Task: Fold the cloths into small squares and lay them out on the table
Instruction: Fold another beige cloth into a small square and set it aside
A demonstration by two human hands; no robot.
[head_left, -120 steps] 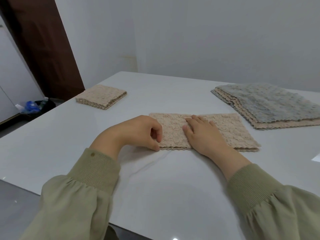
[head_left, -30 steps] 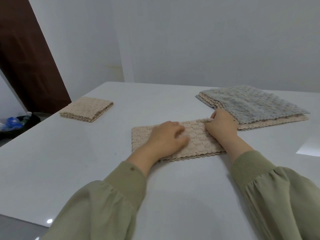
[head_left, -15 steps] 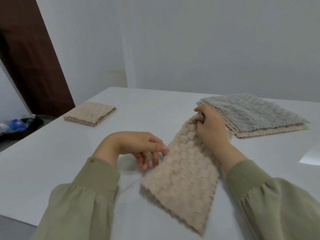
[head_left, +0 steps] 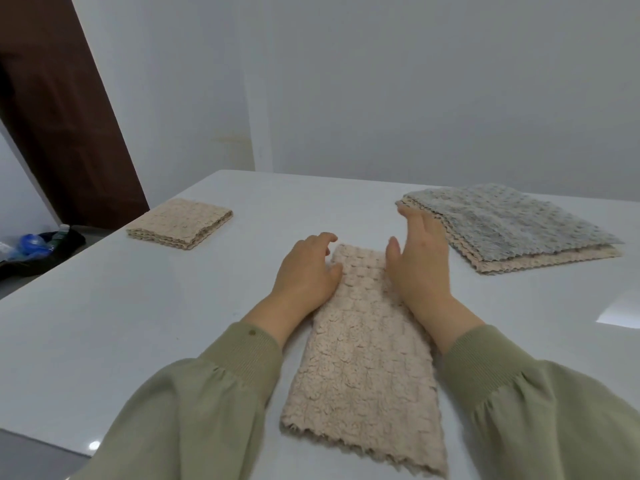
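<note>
Even, soft diffuse light; glare patches on table [head_left: 104, 323] at near left and right; wide-angle bowing at edges.

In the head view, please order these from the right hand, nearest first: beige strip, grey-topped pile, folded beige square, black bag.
1. beige strip, left of the right hand, and grey-topped pile, just right: too close to call.
2. folded beige square, far left.
3. black bag, floor, leftmost.
</note>
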